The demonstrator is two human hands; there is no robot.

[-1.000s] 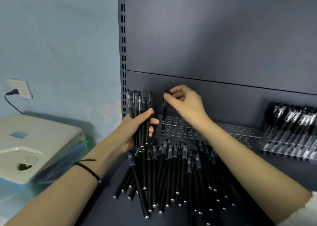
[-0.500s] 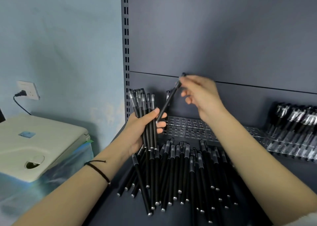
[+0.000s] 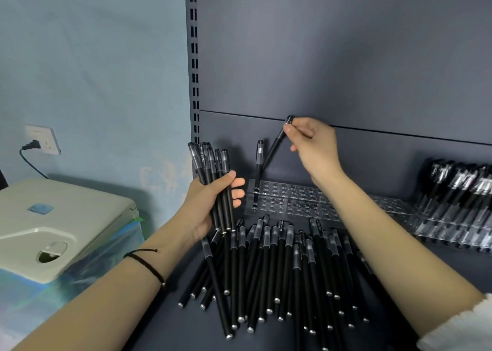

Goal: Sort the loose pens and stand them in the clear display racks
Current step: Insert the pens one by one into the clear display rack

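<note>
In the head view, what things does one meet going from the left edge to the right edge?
White machine → left hand gripping a bundle of pens → single pen standing in the clear rack → tilted pen pinched by the right hand → filled rack of pens.

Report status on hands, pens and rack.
Left hand grips a pen bundle. Right hand pinches one tilted pen above the clear rack. One standing pen in its left corner. Loose pile lies in front, off the holes.
</note>
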